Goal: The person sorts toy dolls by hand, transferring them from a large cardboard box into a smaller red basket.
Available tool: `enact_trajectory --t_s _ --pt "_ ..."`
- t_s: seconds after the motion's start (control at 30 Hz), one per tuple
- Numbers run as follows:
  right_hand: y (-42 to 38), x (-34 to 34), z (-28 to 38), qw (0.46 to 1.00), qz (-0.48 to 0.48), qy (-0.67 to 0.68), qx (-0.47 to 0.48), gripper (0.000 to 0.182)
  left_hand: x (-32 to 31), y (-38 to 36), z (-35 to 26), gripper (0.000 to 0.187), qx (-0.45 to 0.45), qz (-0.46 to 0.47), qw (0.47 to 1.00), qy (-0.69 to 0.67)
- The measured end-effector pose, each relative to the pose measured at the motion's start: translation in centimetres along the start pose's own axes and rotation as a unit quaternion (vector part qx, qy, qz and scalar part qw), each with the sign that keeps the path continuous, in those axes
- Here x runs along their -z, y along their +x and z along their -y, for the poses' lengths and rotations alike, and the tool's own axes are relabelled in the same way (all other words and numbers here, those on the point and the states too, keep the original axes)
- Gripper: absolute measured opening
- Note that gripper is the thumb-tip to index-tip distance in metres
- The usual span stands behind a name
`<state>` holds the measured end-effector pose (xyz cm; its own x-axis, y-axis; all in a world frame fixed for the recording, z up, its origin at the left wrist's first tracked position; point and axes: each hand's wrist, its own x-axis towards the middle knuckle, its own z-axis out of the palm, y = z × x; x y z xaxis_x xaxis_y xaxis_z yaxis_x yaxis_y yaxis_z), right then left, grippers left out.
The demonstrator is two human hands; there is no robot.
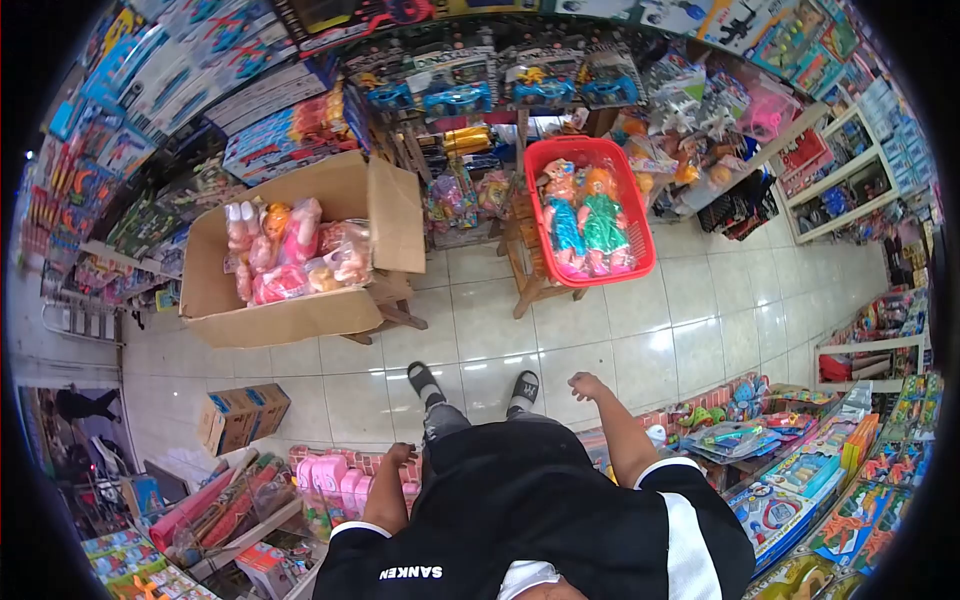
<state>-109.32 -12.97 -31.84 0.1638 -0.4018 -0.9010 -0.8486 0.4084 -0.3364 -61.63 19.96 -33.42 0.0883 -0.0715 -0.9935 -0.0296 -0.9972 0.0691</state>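
Observation:
My left hand hangs at my side with loosely bent fingers and holds nothing. Away from my body, above the floor, my right hand is empty, its fingers slightly curled and apart. In front of me to the right stands a red plastic basket on a wooden stool. Two dolls lie in it, one in a blue dress and one in a green dress. To the front left, an open cardboard box holds several plastic-wrapped dolls. Neither hand touches these things.
Packaged toys fill the shelves ahead and the display behind me to the right. A small carton stands on the tiled floor at left. Pink toys are near my left arm. White-framed shelving stands at right.

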Motion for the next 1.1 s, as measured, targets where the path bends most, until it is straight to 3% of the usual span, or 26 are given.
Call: enact_trajectory --t_s 0.17,0.33,0.5,0.67,0.8,0.93,1.1 --pt "0.2 -4.2 1.0 0.998 -0.026 0.000 -0.055 0.039 4.5 1.1 1.7 0.037 -0.038 -0.031 0.994 -0.095" --pt "-0.7 -9.6 5.0 0.992 0.015 -0.014 -0.128 0.039 10.3 2.0 0.7 0.034 -0.136 -0.045 0.979 -0.142" --pt "-0.2 -13.2 13.0 0.996 0.008 -0.022 -0.088 0.039 15.7 4.1 1.8 0.029 -0.193 -0.062 0.948 -0.244" --pt "0.3 -16.0 21.4 0.997 -0.079 0.014 0.006 0.035 19.8 5.3 5.3 0.029 -0.138 -0.053 0.965 -0.218" --pt "1.3 -17.8 25.3 0.995 -0.080 0.005 0.062 0.032 22.7 5.7 8.4 0.036 -0.102 -0.040 0.970 -0.215" --pt "1.5 -18.8 26.4 0.997 -0.056 -0.030 0.045 0.033 24.2 5.8 9.3 0.038 -0.073 -0.039 0.971 -0.224" --pt "3.6 -19.6 24.5 0.995 0.007 -0.069 -0.065 0.040 26.5 4.5 8.1 0.041 -0.062 -0.033 0.973 -0.218"
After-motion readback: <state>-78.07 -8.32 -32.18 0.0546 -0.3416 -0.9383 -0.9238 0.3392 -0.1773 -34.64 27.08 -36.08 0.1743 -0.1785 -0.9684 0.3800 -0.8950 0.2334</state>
